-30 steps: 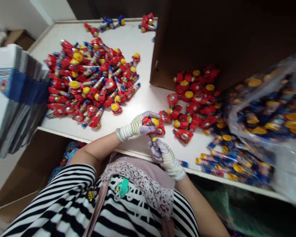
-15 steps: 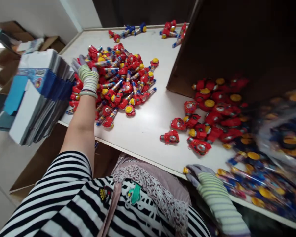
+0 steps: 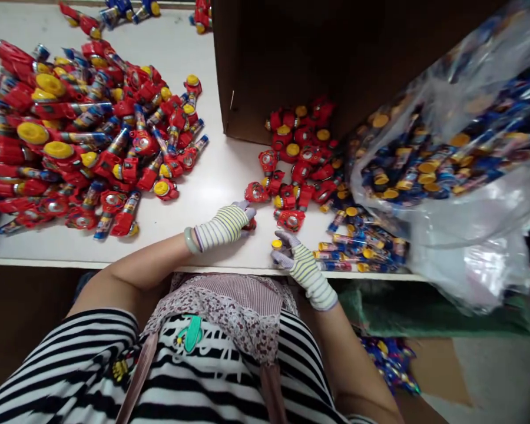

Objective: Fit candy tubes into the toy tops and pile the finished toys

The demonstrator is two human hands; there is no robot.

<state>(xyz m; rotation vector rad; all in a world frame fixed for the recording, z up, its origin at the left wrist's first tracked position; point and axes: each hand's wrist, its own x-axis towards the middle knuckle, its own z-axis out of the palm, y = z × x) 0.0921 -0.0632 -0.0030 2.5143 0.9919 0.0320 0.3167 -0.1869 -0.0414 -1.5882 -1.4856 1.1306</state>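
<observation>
My left hand [image 3: 223, 227], in a striped glove, reaches over the table's front part. Its fingers are closed on a red plastic toy part [image 3: 251, 224], mostly covered by the glove. A little to the right, my right hand [image 3: 304, 268] pinches a small tube by its yellow cap [image 3: 276, 244] end; the rest is hidden by the fingers. Just beyond both hands lie loose red toy parts [image 3: 290, 220] in a cluster. Beside my right hand is a heap of blue tubes with yellow caps [image 3: 351, 250].
A big pile of red toys joined to tubes [image 3: 92, 135] covers the table's left side. At the back stands an open brown carton [image 3: 229, 126]. To the right, a clear plastic bag [image 3: 450, 235] full of tubes spreads over the table edge [image 3: 159, 263].
My left hand has left the big pile, moved right and taken hold of a red toy part. My right hand still holds its yellow-capped tube. The view has swung right.
</observation>
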